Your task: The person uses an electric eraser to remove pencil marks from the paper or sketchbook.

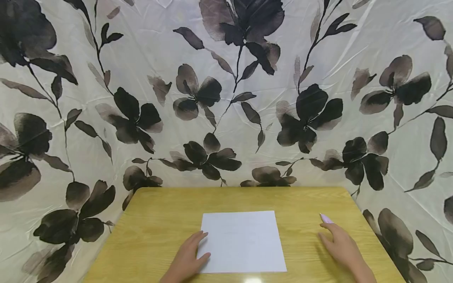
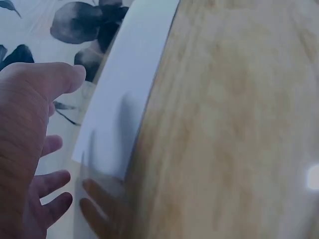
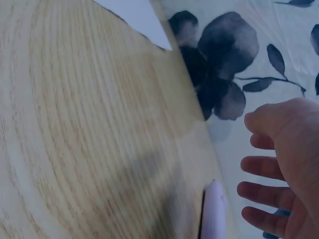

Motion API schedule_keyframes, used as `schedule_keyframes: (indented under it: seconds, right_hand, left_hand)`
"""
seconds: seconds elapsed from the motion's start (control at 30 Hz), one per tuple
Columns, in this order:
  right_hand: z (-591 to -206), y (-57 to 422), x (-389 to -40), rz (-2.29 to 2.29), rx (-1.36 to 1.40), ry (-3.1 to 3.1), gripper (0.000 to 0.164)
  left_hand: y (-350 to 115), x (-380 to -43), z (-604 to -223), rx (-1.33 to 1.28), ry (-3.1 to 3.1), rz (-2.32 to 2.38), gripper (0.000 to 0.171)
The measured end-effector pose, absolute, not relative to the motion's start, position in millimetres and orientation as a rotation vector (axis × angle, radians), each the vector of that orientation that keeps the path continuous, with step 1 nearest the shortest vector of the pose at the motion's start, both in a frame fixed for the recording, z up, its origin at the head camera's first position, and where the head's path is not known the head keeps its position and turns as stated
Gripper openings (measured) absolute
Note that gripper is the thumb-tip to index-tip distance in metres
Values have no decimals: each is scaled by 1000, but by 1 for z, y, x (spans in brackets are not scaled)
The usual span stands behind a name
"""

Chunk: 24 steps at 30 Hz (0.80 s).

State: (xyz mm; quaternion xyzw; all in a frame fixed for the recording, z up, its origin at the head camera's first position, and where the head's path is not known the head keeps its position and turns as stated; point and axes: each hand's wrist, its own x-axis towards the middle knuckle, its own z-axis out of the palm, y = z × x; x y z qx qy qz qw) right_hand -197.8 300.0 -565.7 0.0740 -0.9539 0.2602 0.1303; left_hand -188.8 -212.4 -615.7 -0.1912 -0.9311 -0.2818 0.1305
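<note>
A white sheet of paper lies flat on the wooden table. Over its left edge is my left hand, thumb and fingers spread apart; in the left wrist view this hand casts a shadow on the sheet and grips nothing. To the right of the paper, a slim lilac object with a tapered tip lies on the table, pen-like, its exact kind unclear. My right hand is just above it and partly hides it. From the right wrist, the lilac object appears apart from the loosely extended fingers.
The yellowish wooden table bears the sheet and the lilac object. Behind it and at its sides hangs a pale cloth with dark flowers. A bright light reflection shows near the table's front.
</note>
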Motion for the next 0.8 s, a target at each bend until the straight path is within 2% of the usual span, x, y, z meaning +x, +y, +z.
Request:
schedule_keyframes:
  seconds: [0.4, 0.67, 0.8]
  right_hand:
    - [-577, 314, -209, 821, 178, -2761, 34]
    - [-589, 326, -221, 725, 183, -2638, 25]
    - [-592, 331, -227, 674, 176, -2572, 27]
  left_hand:
    - [-202, -204, -602, -610, -2787, -747, 65]
    - [-194, -212, -590, -670, -2900, -704, 86]
    - [-189, -214, -589, -668, -2944, -676, 89]
